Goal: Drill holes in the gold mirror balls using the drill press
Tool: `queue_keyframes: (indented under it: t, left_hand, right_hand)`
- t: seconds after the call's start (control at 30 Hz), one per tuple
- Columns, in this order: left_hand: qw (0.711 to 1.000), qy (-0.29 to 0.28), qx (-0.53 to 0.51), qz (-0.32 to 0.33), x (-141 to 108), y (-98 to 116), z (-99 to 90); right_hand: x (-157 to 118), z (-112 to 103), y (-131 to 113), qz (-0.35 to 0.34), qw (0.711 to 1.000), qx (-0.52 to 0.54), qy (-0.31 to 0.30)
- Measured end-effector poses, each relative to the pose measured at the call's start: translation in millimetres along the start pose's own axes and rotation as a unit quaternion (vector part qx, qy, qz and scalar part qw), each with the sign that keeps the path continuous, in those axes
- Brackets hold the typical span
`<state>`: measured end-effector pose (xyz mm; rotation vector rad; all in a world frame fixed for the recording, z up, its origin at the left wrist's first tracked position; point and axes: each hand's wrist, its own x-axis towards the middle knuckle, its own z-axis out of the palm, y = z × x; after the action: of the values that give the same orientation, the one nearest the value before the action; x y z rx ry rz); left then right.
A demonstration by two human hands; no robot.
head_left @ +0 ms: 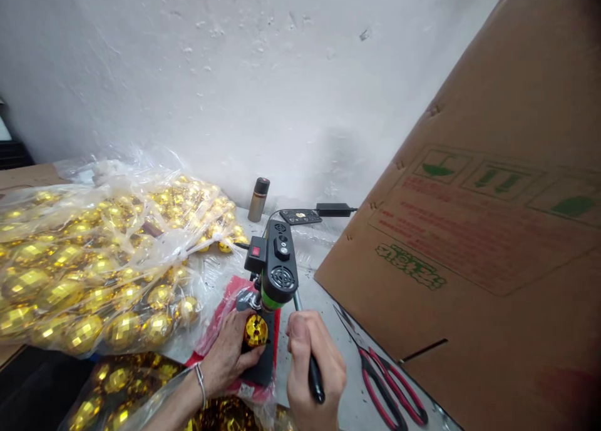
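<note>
A small black bench drill press with a red switch stands in front of me. My left hand, with a bracelet at the wrist, has its fingers and thumb closed around a gold faceted ball. The ball is on the machine's dark base, just below and in front of the drill head. A dark mark shows on the ball's top; I cannot tell if it is a hole. My right hand is closed on a lever with a black grip, to the right of the machine.
Clear plastic bags of gold balls fill the left side, with more balls in front. Red-handled scissors lie at right beside a large cardboard box. A spray can and a power adapter sit by the wall.
</note>
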<state>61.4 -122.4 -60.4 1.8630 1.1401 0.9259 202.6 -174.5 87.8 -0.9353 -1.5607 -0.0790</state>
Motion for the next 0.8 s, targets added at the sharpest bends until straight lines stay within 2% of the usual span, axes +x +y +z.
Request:
queue_keyframes:
  t: [0.1,0.33,0.8]
  left_hand:
    - [1.0,-0.012,0.005,-0.01,-0.7,3.8,-2.2]
    - [1.0,-0.019,-0.005,-0.016,-0.1,0.3,0.8]
    - [1.0,-0.008,0.016,-0.014,-1.3,-4.9,6.9]
  right_hand:
    - [-10.8,3.4,5.1,-0.006,1.0,-0.002,0.006]
    - [-36.1,18.7,17.6,0.007,0.997,0.009,0.08]
    - [-48.7,30.6,19.3,0.046,0.99,0.013,0.131]
